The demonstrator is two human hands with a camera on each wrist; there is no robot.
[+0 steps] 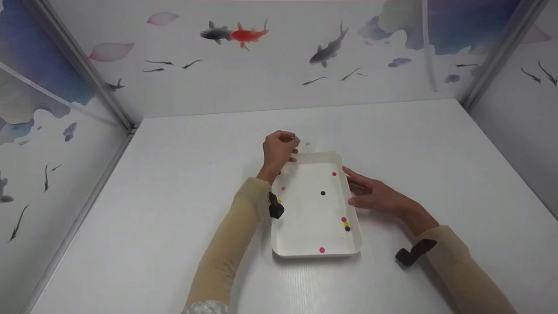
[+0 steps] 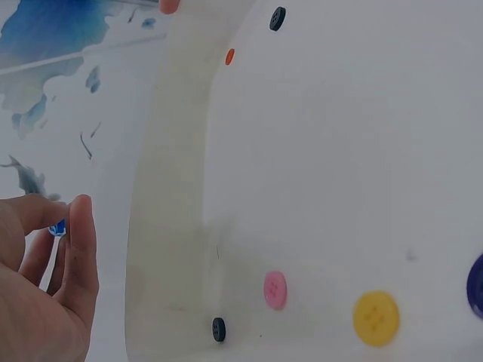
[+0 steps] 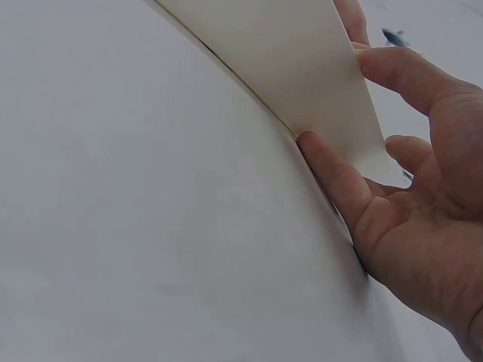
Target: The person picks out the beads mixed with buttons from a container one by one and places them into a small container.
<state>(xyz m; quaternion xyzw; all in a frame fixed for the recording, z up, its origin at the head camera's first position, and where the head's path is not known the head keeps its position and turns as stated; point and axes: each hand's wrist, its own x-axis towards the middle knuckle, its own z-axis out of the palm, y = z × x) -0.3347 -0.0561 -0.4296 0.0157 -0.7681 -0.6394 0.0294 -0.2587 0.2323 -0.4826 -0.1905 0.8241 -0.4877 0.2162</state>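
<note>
Beyond the far left corner of a white tray point(image 1: 305, 254), my left hand point(image 1: 277, 150) pinches a small shiny blue piece point(image 2: 58, 228) between thumb and fingertip. The fingers partly cover it, so I cannot tell its exact kind. My right hand point(image 1: 379, 196) rests against the tray's right side from outside, fingers point(image 3: 400, 72) spread, one tip at the rim and another low on the wall. Scattered buttons lie on the tray floor: a black button point(image 1: 323, 193), a pink button point(image 2: 275, 290), a yellow button point(image 2: 376, 318) and several others.
A tiny brownish thing point(image 1: 307, 144) lies on the white table point(image 1: 174, 209) just past the tray's far edge. Panels with painted fish point(image 1: 249, 35) stand at the back and both sides. My left forearm overlaps the tray's left edge in the head view.
</note>
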